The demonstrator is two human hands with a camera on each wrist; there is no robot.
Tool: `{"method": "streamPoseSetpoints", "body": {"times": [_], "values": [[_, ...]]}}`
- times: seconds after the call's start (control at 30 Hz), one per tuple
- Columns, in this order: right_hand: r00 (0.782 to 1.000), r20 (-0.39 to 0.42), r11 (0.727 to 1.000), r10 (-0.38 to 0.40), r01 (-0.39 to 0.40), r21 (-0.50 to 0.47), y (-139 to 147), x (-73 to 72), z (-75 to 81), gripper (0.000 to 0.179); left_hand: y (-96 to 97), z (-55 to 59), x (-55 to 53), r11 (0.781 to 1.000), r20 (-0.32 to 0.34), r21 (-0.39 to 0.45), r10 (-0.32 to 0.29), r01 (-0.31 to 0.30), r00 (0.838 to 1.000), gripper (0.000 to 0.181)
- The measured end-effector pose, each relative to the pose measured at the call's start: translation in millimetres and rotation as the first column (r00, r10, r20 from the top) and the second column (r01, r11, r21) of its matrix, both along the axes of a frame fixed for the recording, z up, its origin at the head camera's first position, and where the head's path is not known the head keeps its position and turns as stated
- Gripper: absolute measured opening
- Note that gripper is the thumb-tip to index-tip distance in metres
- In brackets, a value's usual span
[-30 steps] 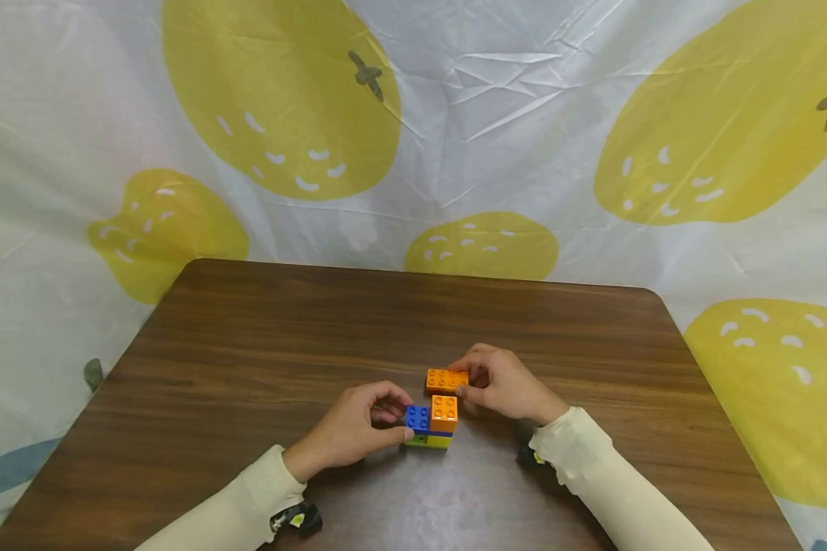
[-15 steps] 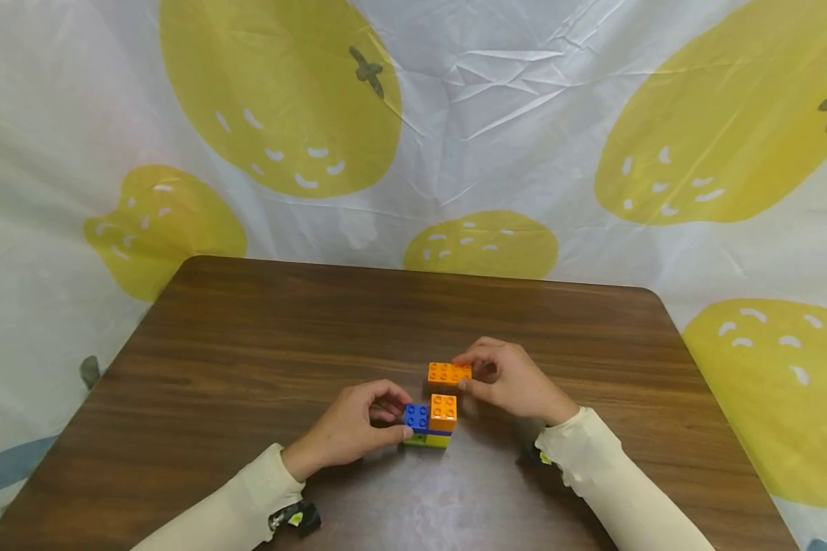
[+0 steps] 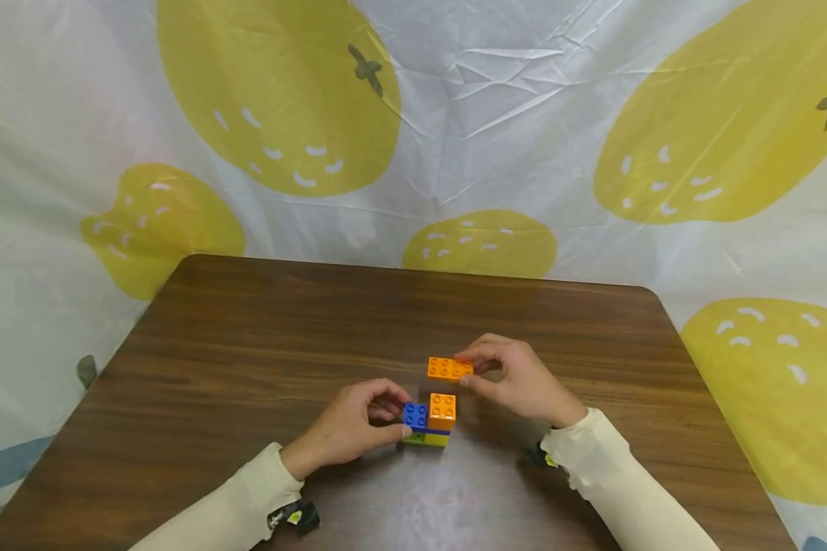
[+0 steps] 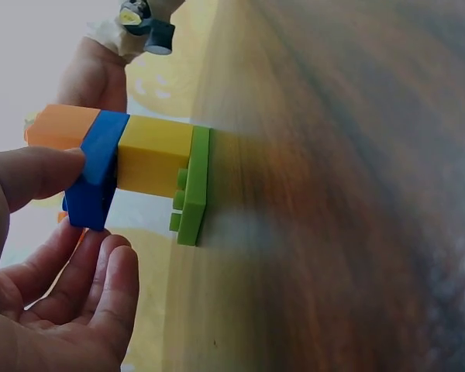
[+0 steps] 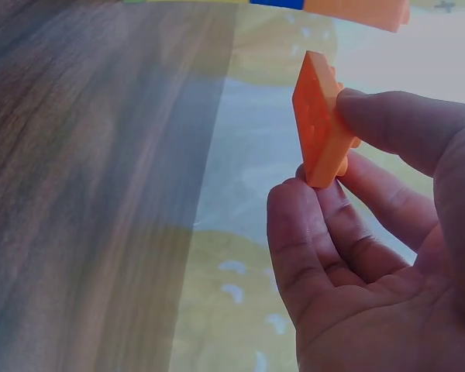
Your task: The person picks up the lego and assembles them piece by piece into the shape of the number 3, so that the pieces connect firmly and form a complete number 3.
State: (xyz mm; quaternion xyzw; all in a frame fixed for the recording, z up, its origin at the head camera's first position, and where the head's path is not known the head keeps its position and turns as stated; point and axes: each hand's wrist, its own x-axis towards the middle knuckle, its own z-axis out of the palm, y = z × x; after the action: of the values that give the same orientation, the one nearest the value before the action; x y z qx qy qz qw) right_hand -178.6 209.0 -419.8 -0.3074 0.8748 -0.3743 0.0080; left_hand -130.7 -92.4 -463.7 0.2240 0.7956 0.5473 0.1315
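My left hand (image 3: 348,425) pinches a flat blue brick (image 3: 416,415) between thumb and fingers. That brick is part of a small stack: in the left wrist view a green plate (image 4: 198,190) forms the base, with a yellow block (image 4: 149,155) above it, then the blue brick, then an orange block (image 4: 60,126) on top. The blue brick's left studs are bare and its left end overhangs the green plate. Beyond the stack, my right hand (image 3: 520,383) grips one end of a thin orange brick (image 3: 446,369), studs up, raised over the table.
The dark wood table (image 3: 282,321) extends on all sides of the stack. A white curtain (image 3: 496,138) printed with large yellow fruit hangs behind the table's far edge. Each forearm wears a small black camera (image 3: 302,519) under a pale sleeve (image 3: 627,474).
My right hand has lifted the thin orange brick up and slightly away to the right, widening the gap to the stack. The left hand keeps its hold with barely any movement.
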Motion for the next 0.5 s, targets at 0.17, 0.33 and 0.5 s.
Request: {"method": "streamPoseSetpoints", "body": {"times": [0.17,0.33,0.5], "values": [[1.000,-0.013,1.000,-0.002,0.002,-0.017,0,6.2,7.5,0.031,-0.2,-0.4,0.0,1.000,0.000,0.004,-0.003,0.003,1.000,0.036],[1.000,-0.028,0.999,0.007,-0.008,-0.039,-1,12.0,12.8,0.031,-0.1,-0.2,0.0,1.000,0.006,0.001,0.000,0.000,1.000,0.036],[0.999,-0.041,0.998,0.013,-0.015,-0.056,-3,16.1,19.4,0.031,0.0,1.1,-1.5,1.000,0.009,-0.011,0.001,-0.001,1.000,0.036]]}}
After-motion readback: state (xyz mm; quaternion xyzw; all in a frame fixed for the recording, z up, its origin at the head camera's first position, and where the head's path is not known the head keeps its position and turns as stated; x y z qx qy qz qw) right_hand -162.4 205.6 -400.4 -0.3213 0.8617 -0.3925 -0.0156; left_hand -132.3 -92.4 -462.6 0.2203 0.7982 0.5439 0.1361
